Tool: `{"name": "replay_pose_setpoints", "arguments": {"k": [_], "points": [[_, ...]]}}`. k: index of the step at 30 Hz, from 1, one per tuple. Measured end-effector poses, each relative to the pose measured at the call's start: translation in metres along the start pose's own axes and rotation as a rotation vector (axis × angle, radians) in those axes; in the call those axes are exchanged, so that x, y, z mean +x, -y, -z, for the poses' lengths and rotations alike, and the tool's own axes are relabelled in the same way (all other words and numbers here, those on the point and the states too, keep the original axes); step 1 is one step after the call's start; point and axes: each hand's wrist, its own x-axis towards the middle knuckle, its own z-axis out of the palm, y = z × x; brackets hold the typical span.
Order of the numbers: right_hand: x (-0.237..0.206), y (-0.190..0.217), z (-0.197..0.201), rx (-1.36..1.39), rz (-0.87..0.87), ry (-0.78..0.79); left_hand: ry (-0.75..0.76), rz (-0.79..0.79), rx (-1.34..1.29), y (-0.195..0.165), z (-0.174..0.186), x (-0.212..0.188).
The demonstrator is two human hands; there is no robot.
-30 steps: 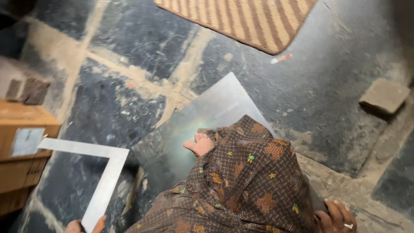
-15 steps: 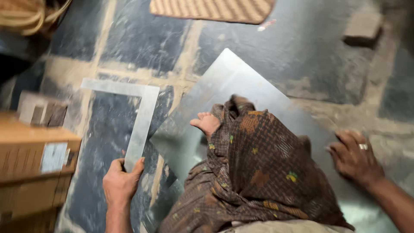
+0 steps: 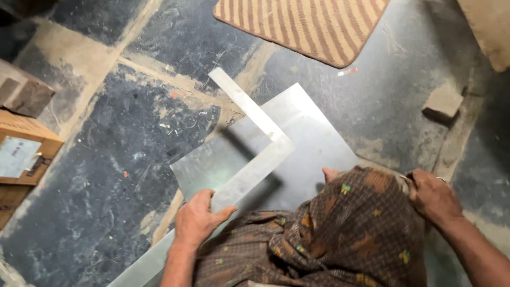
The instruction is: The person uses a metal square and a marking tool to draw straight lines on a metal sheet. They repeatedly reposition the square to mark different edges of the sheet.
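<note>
My left hand (image 3: 197, 218) grips one arm of a large L-shaped metal square (image 3: 255, 151), holding it lifted over a flat metal sheet (image 3: 313, 143) that lies on the dark stone floor. The square's corner hangs above the sheet's middle and casts a shadow on it. My right hand (image 3: 431, 195), with a ring on one finger, rests closed at the edge of my brown patterned cloth (image 3: 340, 234) near the sheet's right side; whether it pinches the cloth or something small is unclear. Toes (image 3: 330, 173) poke out from under the cloth onto the sheet.
A striped mat (image 3: 303, 26) lies at the top. A stone block (image 3: 442, 102) sits to the right. Cardboard boxes (image 3: 24, 143) and a wooden block (image 3: 29, 98) stand at the left edge.
My left hand has carried the square from the floor at the left to above the sheet. My right hand has drawn back from flat on the sheet to the cloth's edge.
</note>
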Motion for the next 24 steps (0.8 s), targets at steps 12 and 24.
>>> {"name": "replay_pose_setpoints", "arguments": {"k": [12,24], "points": [[0.158,-0.039,-0.026,0.257,-0.096,0.124,0.155,-0.071,-0.114,-0.074,-0.138,0.154],[0.192,0.039,-0.083,0.567,0.143,0.045,0.138,-0.248,-0.071,-0.075,-0.193,0.215]]}}
